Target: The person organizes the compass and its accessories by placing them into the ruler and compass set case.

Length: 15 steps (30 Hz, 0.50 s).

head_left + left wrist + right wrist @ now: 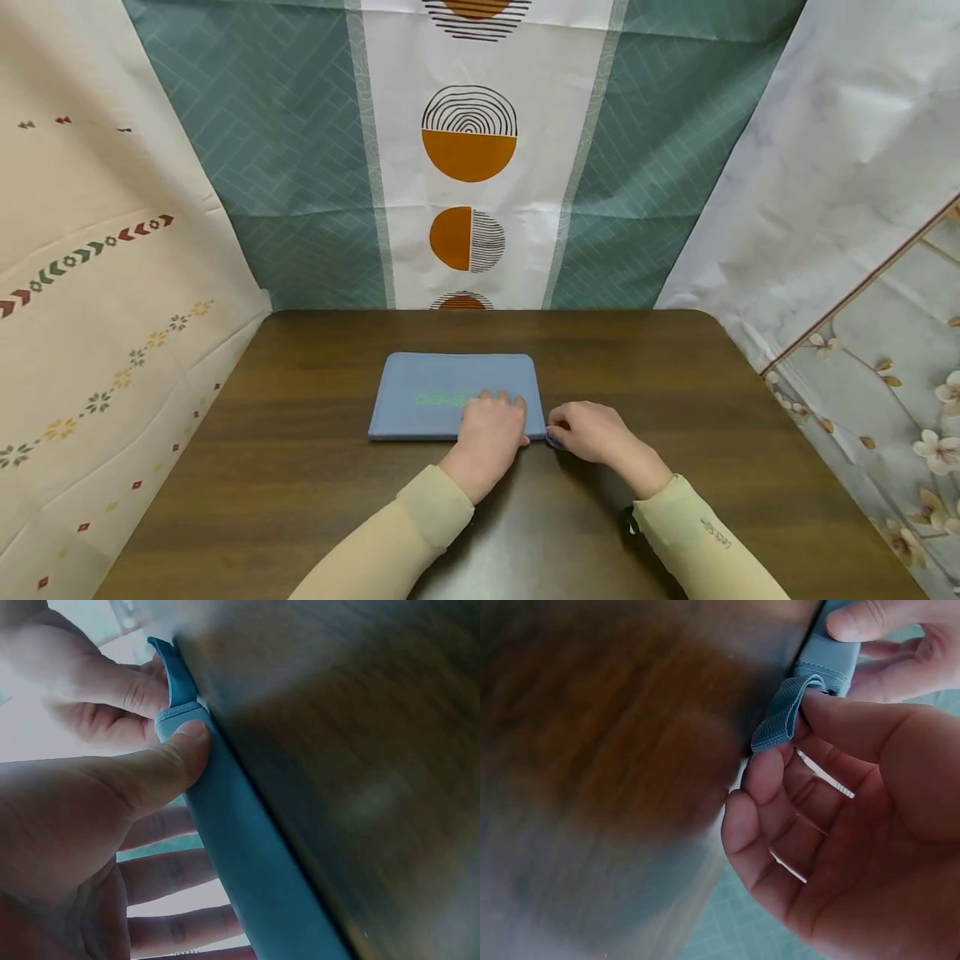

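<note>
A flat blue case (450, 379) with green lettering lies on the wooden table, its long front edge toward me. My left hand (489, 433) holds it near the front right corner, fingers over the top and thumb (193, 739) against the side edge. At that corner a blue woven fabric loop (780, 712) sticks out. My right hand (592, 429) pinches this loop between thumb and fingers, just right of the case. Part of the lettering is hidden under the left hand.
The dark brown wooden table (300, 517) spreads around the case. Behind it hangs a green and white patterned curtain (300, 167). Patterned cloths stand along the left side (112, 333) and the right side (825, 167).
</note>
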Tool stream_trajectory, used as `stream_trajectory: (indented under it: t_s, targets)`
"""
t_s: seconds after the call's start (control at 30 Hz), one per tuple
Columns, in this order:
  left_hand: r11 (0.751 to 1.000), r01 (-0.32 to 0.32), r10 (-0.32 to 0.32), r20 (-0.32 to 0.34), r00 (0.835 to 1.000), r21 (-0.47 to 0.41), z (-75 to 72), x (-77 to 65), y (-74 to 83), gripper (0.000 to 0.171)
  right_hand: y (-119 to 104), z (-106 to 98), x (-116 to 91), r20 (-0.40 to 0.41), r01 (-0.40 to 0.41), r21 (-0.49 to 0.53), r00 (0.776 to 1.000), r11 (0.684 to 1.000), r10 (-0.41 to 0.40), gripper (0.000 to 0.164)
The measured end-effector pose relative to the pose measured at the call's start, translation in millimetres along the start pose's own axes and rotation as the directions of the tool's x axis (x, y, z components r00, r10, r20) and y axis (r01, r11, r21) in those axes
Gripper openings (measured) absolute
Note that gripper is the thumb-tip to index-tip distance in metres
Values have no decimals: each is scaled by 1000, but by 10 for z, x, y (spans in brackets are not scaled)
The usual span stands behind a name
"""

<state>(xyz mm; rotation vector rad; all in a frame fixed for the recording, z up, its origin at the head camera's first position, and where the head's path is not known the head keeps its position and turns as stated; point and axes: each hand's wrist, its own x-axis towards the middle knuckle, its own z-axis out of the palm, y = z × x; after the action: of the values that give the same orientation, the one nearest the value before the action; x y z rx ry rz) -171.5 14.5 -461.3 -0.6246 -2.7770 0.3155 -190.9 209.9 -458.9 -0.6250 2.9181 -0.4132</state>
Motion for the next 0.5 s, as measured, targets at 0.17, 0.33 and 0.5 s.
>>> stream_trajectory:
  t_s: [0.17, 0.33, 0.5]
  targets:
    - [999, -8, 9, -5, 1000, 32, -31, 6, 71, 44, 48, -30, -39, 29, -45, 58, 999, 997, 43, 30]
    - [999, -37, 37, 9, 999, -29, -69, -50, -58, 50, 34, -79, -24, 26, -34, 69, 999, 997, 32, 31]
    - [975, -30, 20, -48, 999, -221, -75, -237, -409, 63, 64, -142, -91, -5, -61, 68, 998, 996, 61, 23]
